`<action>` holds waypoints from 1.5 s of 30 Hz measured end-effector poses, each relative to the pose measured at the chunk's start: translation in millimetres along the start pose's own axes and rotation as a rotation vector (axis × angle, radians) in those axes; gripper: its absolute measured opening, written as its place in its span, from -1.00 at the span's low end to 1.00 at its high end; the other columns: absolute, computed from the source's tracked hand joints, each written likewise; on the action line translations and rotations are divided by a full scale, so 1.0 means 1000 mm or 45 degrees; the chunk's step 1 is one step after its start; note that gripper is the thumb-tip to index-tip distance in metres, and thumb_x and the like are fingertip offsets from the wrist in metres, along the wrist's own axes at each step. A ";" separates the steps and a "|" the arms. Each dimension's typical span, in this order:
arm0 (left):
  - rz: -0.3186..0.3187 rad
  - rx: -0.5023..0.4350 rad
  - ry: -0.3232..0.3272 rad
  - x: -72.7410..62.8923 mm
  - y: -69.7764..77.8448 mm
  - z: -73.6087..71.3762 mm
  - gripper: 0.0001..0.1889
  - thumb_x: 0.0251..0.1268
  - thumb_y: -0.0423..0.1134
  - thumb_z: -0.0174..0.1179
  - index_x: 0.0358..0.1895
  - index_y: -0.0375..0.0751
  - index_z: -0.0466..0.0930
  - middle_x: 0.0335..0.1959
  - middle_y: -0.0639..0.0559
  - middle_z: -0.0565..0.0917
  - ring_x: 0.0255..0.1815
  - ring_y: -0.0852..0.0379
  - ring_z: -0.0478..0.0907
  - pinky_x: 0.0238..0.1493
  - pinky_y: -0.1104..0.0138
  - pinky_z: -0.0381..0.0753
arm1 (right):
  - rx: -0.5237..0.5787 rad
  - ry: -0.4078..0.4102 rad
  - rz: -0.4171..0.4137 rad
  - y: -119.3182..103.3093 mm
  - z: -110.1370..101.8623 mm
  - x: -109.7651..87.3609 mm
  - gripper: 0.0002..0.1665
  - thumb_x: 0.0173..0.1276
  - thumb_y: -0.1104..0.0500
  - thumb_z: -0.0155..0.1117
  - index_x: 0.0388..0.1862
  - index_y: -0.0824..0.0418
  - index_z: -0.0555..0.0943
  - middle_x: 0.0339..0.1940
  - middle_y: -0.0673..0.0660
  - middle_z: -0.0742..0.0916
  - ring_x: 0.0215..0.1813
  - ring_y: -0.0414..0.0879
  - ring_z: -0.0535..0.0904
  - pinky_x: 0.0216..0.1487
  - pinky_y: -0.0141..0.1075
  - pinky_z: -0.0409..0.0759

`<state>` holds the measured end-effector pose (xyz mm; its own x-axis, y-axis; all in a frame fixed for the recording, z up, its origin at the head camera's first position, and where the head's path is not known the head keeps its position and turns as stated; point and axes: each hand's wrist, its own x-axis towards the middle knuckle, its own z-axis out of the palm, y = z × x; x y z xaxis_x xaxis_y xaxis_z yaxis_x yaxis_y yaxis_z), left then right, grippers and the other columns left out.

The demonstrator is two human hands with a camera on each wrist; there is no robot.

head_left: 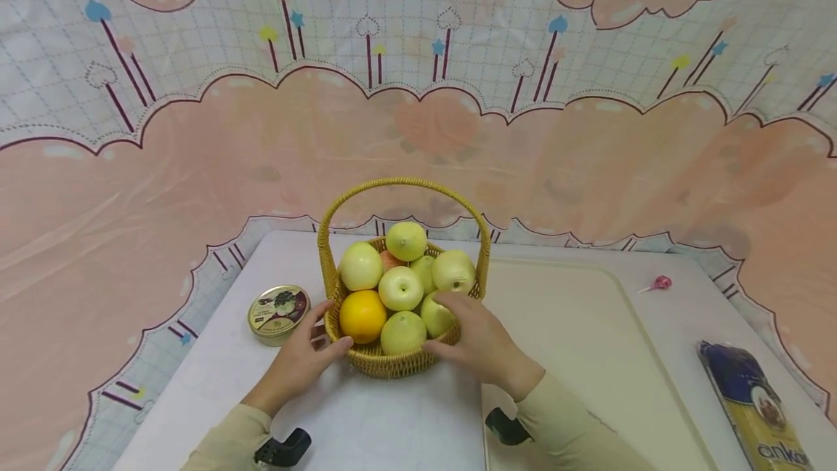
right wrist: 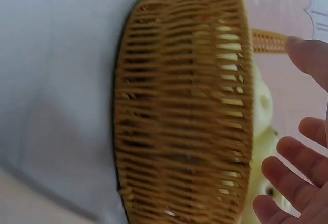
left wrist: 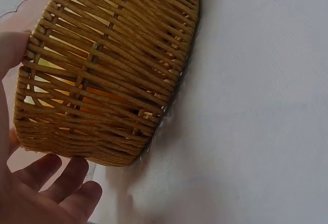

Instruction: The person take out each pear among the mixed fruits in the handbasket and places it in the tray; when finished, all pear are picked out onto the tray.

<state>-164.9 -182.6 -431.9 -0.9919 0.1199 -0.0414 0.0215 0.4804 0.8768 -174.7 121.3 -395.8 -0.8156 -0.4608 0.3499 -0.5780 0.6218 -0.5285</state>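
Note:
A woven wicker basket (head_left: 392,365) with a tall arched handle stands on the white table, filled with an orange (head_left: 363,317), several pale green and yellow round fruits (head_left: 401,288) and a reddish one mostly hidden behind them. My left hand (head_left: 304,351) holds the basket's left side, thumb on the front rim and bent fingers against the woven wall in the left wrist view. At the front right, my right hand (head_left: 480,340) hovers with spread fingers (right wrist: 289,183) over the rim and fruit. Its thumb overlaps the handle in the right wrist view.
A round tin (head_left: 279,315) with a printed lid sits left of the basket, close to my left hand. To the right lies a cream tray (head_left: 575,355). Beyond it are a pink lollipop (head_left: 662,282) and a blue and yellow packet (head_left: 752,405). A patterned cloth hangs behind.

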 end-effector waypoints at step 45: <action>0.027 -0.067 0.000 0.004 -0.010 0.006 -0.16 0.42 -0.06 0.26 0.59 -0.12 -0.04 0.52 -0.38 0.12 0.35 -0.36 0.35 0.34 -0.08 0.36 | 0.021 -0.293 0.181 -0.018 0.032 0.039 -0.34 0.26 -0.09 0.44 0.24 0.23 0.59 0.09 0.11 0.68 0.09 -0.03 0.55 0.18 -0.13 0.52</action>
<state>-168.0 -182.3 -443.8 -0.9913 0.1293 -0.0225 0.0359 0.4316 0.9013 -195.1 72.0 -396.9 -0.8599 -0.5029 0.0873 -0.4563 0.6809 -0.5729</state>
